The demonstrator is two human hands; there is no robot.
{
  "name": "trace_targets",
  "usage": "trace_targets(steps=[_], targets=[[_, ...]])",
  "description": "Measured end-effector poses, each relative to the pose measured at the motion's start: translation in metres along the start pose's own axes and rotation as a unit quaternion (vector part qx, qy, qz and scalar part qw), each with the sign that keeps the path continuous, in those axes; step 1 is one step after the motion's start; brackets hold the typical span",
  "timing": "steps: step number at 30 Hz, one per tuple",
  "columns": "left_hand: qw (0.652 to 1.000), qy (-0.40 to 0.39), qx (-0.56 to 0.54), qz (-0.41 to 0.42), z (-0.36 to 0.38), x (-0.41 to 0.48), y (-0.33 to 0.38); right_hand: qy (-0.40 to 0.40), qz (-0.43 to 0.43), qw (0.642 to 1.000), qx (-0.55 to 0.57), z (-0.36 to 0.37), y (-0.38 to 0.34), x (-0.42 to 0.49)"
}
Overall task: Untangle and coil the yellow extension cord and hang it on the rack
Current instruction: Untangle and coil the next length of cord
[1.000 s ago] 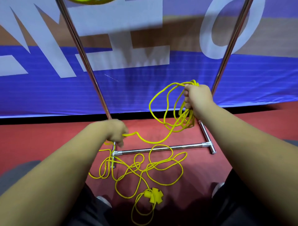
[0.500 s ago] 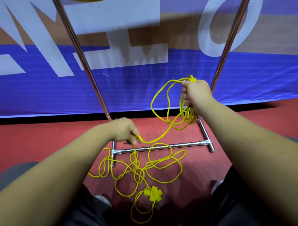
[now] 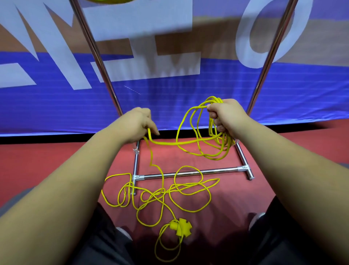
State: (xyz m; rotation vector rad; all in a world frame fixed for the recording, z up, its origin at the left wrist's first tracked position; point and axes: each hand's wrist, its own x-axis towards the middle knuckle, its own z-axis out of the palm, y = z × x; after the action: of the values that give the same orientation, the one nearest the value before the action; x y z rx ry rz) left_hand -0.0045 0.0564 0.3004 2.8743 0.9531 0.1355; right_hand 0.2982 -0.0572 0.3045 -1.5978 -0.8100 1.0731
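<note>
The cord (image 3: pixel 170 143) runs between both hands and down to the floor (image 3: pixel 236 198). Several gathered loops (image 3: pixel 225 145) hang from the right hand (image 3: pixel 225 116), which is raised in front of the rack's right upright (image 3: pixel 268 62). From those loops one strand sags leftward to the left hand (image 3: pixel 138 123), which is slightly lower and close to the left upright (image 3: pixel 94 49). From the left hand the cord drops to a loose tangle (image 3: pixel 188 191) on the floor below and between the hands, lying over the rack's low crossbar (image 3: pixel 188 173) and its left foot. The yellow socket block (image 3: pixel 180 227) lies at the near end of the tangle, with one more loop trailing toward the person.

The right hand is clenched round the top of the loops, fingers wrapped tight. The left hand grasps the single strand in curled fingers, with the cord coming out beneath them.

The floor is red carpet. The rack (image 3: pixel 243 157) is chrome tube and stands on it, its base forming an H. Just behind it hangs a blue banner (image 3: pixel 188 94) with big white letters, a black strip along its lower edge. Dark trousers (image 3: pixel 105 236) and the tips of two shoes (image 3: pixel 123 233) show at the bottom. A yellow thing (image 3: pixel 109 1) is cut off at the top edge, so what it is cannot be told.
</note>
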Motion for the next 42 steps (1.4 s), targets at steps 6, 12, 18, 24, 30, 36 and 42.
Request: trace_targets(steps=[6, 12, 18, 24, 30, 36, 42], targets=[[0.995, -0.064, 0.023, 0.078, 0.023, 0.003, 0.037, -0.019, 0.009, 0.998, 0.062, -0.003, -0.005, -0.001], [0.986, -0.041, 0.161, -0.023, 0.022, 0.006, 0.051, -0.040, 0.004, 0.998, 0.041, 0.002, -0.005, -0.003], [0.930, -0.226, -0.162, -0.241, 0.021, -0.002, 0.029, -0.088, 0.031, 0.996, -0.015, 0.005, -0.001, -0.003], [0.832, -0.026, -0.439, -0.338, 0.025, 0.002, 0.020, -0.137, 0.048, 0.986, -0.085, 0.008, 0.002, -0.004], [0.822, 0.101, -0.516, -0.218, 0.012, 0.005, 0.038, -0.230, 0.014, 0.947, -0.223, 0.015, 0.004, -0.014], [0.814, 0.059, -0.560, -0.142, 0.000, 0.005, 0.052, -0.211, -0.072, 0.948, -0.225, 0.018, 0.005, -0.011], [0.898, 0.110, -0.367, -0.218, -0.001, 0.006, 0.032, -0.223, -0.011, 0.932, -0.286, 0.017, 0.014, -0.003]])
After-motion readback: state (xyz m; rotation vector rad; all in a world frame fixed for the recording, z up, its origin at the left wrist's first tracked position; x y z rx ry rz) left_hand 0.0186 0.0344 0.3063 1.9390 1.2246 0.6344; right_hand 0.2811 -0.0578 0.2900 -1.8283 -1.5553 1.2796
